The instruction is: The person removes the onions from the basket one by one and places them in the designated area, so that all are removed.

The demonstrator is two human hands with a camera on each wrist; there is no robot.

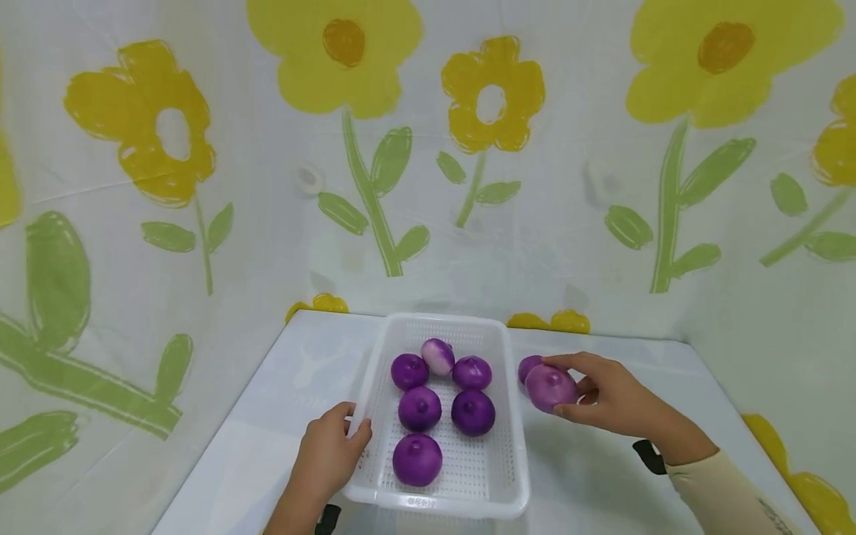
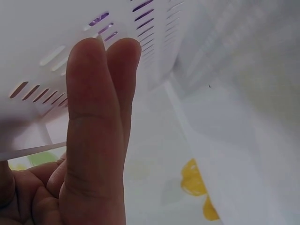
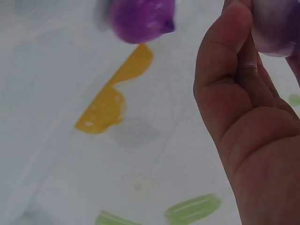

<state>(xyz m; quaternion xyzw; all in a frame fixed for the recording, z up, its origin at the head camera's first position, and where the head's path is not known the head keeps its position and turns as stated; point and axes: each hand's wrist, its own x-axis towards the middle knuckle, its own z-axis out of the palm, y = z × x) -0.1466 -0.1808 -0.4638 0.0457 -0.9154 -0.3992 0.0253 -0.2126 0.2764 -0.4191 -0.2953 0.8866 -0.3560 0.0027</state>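
- The left hand was at the basket's left edge, its thumb over the rim and its fingers along the outside wall, so it seemed to be steadying the basket.
- The white basket stood on the table, with six onions on its slotted floor. At the back, a half-white onion lay between two purple ones; two more lay in the middle and one near the front.
- Right of the basket, a loose onion was on the table, partly hidden behind the held one.
- The right hand pinched a paler purple onion between thumb and fingers. Whether that onion touched the table, I could not tell. The hands were well apart.
- The step in hand looked like shifting onions one by one between table and basket; the direction was unclear. If the basket was its destination, the next move called for lifting over the right rim and a gentle release in the bare front-right corner.
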